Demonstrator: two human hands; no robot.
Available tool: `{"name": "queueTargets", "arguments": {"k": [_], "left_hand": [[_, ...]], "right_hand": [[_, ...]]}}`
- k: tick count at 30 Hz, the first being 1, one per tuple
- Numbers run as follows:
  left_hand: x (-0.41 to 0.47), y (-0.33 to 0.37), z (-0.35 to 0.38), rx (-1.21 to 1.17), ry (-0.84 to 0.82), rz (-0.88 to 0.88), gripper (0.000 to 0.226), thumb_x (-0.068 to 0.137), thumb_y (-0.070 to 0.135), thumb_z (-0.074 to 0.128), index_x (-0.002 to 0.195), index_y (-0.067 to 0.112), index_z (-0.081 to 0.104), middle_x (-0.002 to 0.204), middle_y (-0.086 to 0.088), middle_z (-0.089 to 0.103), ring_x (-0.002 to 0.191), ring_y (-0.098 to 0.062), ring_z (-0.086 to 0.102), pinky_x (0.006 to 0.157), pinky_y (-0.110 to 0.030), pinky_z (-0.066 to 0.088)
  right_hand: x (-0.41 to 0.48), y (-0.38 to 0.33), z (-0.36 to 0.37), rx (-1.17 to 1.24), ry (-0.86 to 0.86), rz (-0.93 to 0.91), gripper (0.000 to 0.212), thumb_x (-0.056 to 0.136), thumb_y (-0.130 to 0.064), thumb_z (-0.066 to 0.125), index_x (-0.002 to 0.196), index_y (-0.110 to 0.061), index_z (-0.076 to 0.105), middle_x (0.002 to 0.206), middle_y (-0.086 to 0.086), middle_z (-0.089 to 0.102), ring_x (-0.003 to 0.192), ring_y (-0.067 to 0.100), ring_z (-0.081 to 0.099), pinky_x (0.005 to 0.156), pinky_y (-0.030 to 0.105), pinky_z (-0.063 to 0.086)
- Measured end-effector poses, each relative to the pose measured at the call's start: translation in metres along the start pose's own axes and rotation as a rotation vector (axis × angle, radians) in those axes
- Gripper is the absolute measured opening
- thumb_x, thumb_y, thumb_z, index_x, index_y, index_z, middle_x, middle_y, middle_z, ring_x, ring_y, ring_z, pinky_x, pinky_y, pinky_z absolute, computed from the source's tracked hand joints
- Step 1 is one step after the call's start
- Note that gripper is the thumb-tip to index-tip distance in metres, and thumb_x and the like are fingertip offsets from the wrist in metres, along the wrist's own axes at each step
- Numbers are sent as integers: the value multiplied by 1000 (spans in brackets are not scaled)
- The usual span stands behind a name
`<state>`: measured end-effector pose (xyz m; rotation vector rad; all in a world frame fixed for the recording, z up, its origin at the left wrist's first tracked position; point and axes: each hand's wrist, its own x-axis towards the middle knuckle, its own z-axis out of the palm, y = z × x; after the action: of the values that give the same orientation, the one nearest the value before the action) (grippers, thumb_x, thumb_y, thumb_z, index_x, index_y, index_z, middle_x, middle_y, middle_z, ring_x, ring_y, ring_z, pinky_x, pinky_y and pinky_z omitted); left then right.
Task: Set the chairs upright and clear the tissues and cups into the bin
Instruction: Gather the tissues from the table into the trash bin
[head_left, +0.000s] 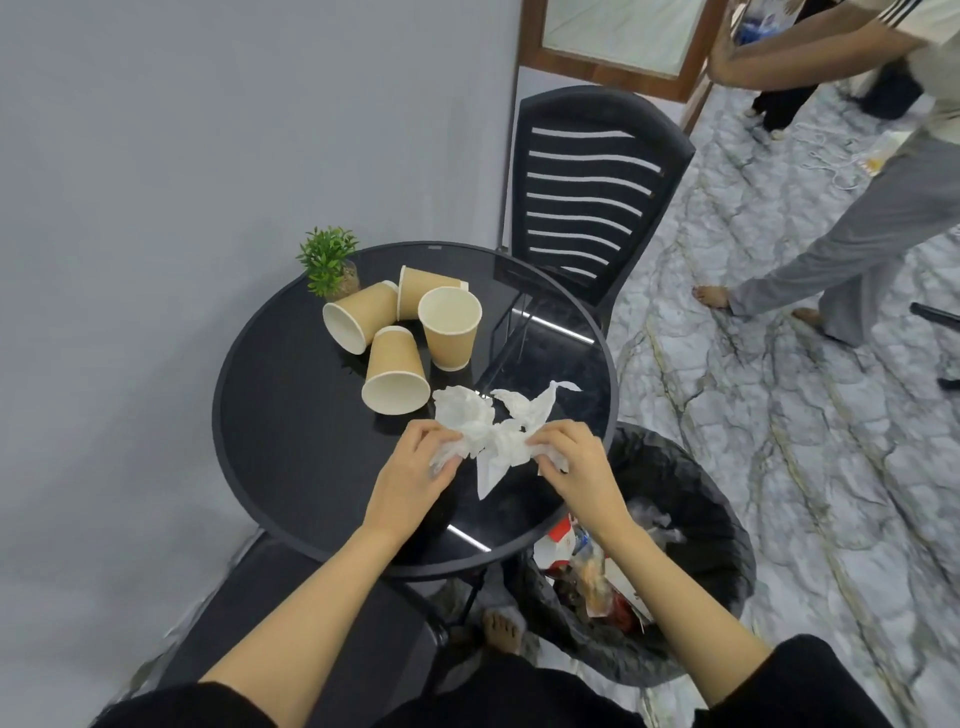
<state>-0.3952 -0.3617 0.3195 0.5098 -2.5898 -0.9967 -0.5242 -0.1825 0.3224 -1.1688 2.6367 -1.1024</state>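
Crumpled white paper tissues (496, 428) lie near the front edge of the round black glass bench (291, 415), with the left hand (415, 467) and right hand (571, 460) each closing their fingers on an end of the bunch. Behind them sit four tan paper cups (402, 332), one upright and three tipped over. A black-lined bin (691, 525) holding rubbish stands just beside the bench on the right, and an upright black slatted plastic chair (589, 192) stands behind the bench.

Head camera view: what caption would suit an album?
Both hands gather crumpled tissues beside four paper cups, bin waiting.
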Motion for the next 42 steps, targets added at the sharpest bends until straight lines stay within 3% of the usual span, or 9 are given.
{"name": "queueTargets", "arguments": {"k": [4, 8, 12, 18, 22, 28, 31, 38, 42], "left_hand": [[28, 4, 4, 40, -17, 39, 28, 89, 22, 58, 115, 11, 60, 117, 0, 52, 102, -7, 52, 87, -19, 46], [54, -2, 13, 50, -137, -53, 27, 90, 24, 57, 117, 17, 58, 121, 3, 52, 108, -13, 55, 81, -18, 41], [72, -11, 25, 108, -165, -11, 28, 87, 20, 60, 115, 16, 60, 124, 1, 51, 113, -14, 52, 93, -23, 45], [99, -22, 39, 96, -246, 3, 29, 85, 23, 63, 114, 18, 59, 150, 6, 31, 136, -13, 33, 104, -26, 37], [106, -28, 44, 38, -285, -22, 29, 85, 21, 62, 114, 21, 58, 141, 9, 40, 128, -11, 42, 93, -23, 43], [106, -32, 46, 28, -287, -20, 29, 83, 13, 60, 111, 20, 59, 122, 6, 52, 114, -12, 47, 89, -23, 43], [104, -30, 46, 18, -280, -31, 29, 83, 12, 59, 111, 20, 58, 116, 5, 53, 109, -11, 47, 84, -23, 44], [98, -26, 45, 16, -282, -77, 30, 84, 12, 58, 112, 18, 57, 115, 2, 52, 105, -12, 47, 84, -27, 47], [91, -25, 44, 7, -273, -98, 29, 83, 11, 58, 111, 19, 57, 116, 2, 51, 105, -11, 47, 82, -25, 45]], "right_hand": [[25, 5, -3, -44, 2, 37, 18, 84, -5, 59, 99, -11, 67, 110, 4, 58, 110, 16, 46, 94, 20, 29], [52, 19, 3, -136, -141, 33, 17, 85, -7, 58, 99, -9, 67, 118, 6, 54, 115, 18, 45, 94, 18, 33], [75, 35, 13, -197, -289, 71, 27, 82, -11, 63, 109, -12, 61, 132, 6, 47, 121, 22, 45, 99, 34, 43], [102, 50, 16, -182, -458, 158, 42, 80, -13, 62, 121, -14, 54, 143, 3, 39, 131, 21, 37, 106, 38, 37], [108, 55, 16, -170, -461, 170, 39, 84, -17, 58, 123, -18, 55, 131, 1, 48, 120, 20, 42, 103, 33, 38], [98, 59, 9, -96, -575, 121, 50, 82, -39, 63, 128, -26, 49, 136, -4, 44, 126, 13, 35, 107, 32, 32], [95, 54, 7, 6, -567, 191, 53, 82, -43, 62, 130, -28, 48, 138, -6, 42, 128, 11, 33, 110, 34, 32], [88, 54, -4, -38, -791, 173, 95, 68, -51, 73, 145, -30, 22, 156, -7, 13, 143, 12, 9, 118, 38, 15], [82, 58, -7, -84, -836, 140, 100, 66, -47, 76, 145, -34, 17, 157, -10, 6, 144, 11, 4, 118, 39, 13]]}}
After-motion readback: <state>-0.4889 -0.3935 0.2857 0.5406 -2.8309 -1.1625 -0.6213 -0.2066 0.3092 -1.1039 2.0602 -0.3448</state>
